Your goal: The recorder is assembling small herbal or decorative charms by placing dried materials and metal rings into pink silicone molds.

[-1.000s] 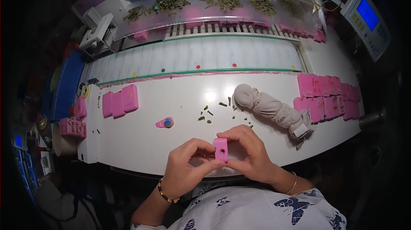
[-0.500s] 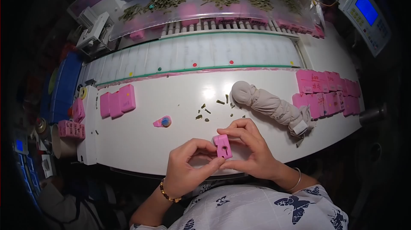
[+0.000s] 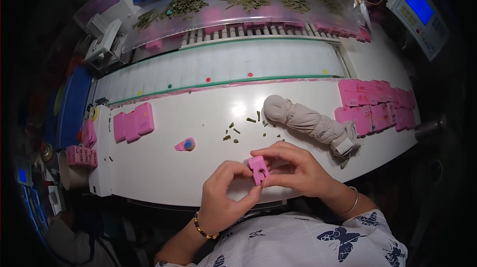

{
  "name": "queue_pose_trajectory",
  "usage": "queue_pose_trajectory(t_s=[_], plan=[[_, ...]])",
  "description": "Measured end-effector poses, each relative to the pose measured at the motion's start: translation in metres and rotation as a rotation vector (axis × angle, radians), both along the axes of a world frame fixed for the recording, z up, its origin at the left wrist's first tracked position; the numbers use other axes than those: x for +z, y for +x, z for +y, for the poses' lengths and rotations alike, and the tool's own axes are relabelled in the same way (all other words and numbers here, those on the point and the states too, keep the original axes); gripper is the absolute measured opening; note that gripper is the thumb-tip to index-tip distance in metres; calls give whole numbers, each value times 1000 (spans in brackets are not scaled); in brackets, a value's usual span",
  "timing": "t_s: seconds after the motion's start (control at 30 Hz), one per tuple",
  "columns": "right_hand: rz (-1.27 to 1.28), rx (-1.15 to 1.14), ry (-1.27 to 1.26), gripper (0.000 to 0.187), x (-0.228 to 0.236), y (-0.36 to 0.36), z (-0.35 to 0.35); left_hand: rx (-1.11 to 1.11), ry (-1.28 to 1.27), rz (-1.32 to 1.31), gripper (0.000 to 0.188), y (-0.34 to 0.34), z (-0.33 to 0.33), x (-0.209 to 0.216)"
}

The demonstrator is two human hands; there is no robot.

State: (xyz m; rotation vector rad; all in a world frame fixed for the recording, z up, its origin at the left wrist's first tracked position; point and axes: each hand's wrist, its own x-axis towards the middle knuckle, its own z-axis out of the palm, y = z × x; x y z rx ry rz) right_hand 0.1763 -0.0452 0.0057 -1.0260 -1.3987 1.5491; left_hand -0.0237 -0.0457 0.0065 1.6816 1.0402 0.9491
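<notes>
Between my two hands, over the near edge of the table, is a small pink block [image 3: 258, 166] with a round hole and a slot in its face. My left hand [image 3: 221, 192] pinches it from the left, with the thumb at its lower end. My right hand [image 3: 298, 170] grips its top and right side between fingers and thumb. Short dark-green bits [image 3: 235, 131] lie scattered beyond my hands. Left of them rests a small pink piece with a blue round top [image 3: 189, 144]. A bundle of pale grey cloth [image 3: 308, 120] lies to the right.
A white conveyor belt [image 3: 223, 63] with a green edge and coloured dots crosses behind. Above it, a clear shelf [image 3: 218, 18] carries green piles. Pink blocks stand at left [image 3: 135, 123] and in rows at right [image 3: 365, 110]. A panel with a blue screen [image 3: 420, 6] is far right.
The dots on the belt have shifted left, more than the slight shift of the whole view. My right thumb has moved up onto the pink block's lower right side; both hands still hold the block.
</notes>
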Motion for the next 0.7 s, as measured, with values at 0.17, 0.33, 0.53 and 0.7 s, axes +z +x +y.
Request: queue_pose_trajectory(t_s=[0.17,0.33,0.53,0.7], plan=[[-129,7,54,47,16,2,-2,20,195,121,28,5,-4,-4],[-250,-46,131,39,20,3,-3,47,251,127,28,10,-3,-9],[-191,-46,155,34,15,0,-6,73,52,34,38,5,-2,-24],[-83,-83,93,31,6,-4,-5,71,18,23,50,1,-2,-30]])
